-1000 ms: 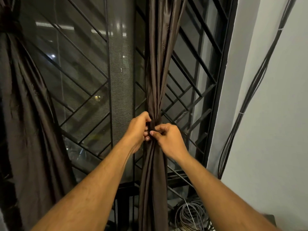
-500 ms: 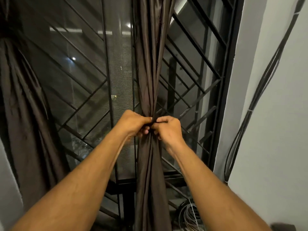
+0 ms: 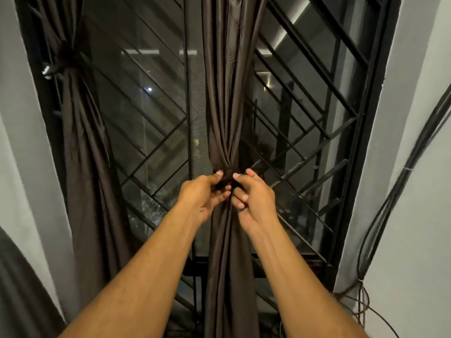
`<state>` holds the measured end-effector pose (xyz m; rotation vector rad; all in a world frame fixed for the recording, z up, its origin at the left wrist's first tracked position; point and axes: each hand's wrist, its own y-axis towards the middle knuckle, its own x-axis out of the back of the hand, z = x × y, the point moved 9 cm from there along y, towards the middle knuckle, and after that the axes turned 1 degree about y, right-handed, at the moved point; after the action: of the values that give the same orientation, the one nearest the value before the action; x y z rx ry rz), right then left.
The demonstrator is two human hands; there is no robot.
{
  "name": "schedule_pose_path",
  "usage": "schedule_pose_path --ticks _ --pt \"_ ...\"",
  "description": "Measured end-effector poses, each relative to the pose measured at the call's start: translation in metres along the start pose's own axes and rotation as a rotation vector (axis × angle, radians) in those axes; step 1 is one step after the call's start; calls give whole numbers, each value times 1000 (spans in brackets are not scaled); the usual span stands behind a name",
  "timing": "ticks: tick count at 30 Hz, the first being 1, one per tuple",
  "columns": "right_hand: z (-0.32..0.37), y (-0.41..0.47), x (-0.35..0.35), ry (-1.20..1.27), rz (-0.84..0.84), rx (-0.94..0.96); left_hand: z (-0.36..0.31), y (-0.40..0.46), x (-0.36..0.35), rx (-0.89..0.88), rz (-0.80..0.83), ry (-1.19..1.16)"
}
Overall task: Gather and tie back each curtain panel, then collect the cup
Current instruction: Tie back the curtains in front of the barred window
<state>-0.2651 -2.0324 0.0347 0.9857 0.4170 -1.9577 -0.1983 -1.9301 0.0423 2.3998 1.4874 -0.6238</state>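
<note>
A dark brown curtain panel (image 3: 225, 98) hangs gathered in the middle of the window, cinched at a knot (image 3: 227, 175) of its tie. My left hand (image 3: 203, 196) pinches the knot from the left with curled fingers. From the right, my right hand (image 3: 253, 198) pinches the same knot, thumb and forefinger on top. A second brown panel (image 3: 83, 147) hangs at the left, bunched by a tie (image 3: 64, 62) high up. No cup is in view.
A black window grille (image 3: 305, 132) with diagonal bars stands behind the curtains. Black cables (image 3: 400, 181) run down the white wall at the right and coil near the floor. A grey wall (image 3: 22, 142) borders the left side.
The view has tilted up and pulled back, so the left panel's tie now shows. Both hands have rolled palm-up, and their fingers have loosened a little around the knot.
</note>
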Motion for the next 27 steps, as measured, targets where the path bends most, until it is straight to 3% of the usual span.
schedule_pose_path --ticks 2,4,9,18,21,27 --pt "-6 -6 -12 43 119 -65 0 -1 -1 -6 -5 -23" --pt "-2 -8 -21 -118 192 -46 -2 -1 -2 -35 15 11" --pt "19 -1 -19 -546 -33 101 -1 -5 -1 -87 106 25" --pt "20 -22 -33 -834 -113 108 -9 -16 10 -83 280 -16" --pt "22 -35 -40 -1003 -130 122 -13 -23 9 -112 344 75" --pt "20 -57 -45 -812 -92 70 -15 -31 10 -91 543 31"
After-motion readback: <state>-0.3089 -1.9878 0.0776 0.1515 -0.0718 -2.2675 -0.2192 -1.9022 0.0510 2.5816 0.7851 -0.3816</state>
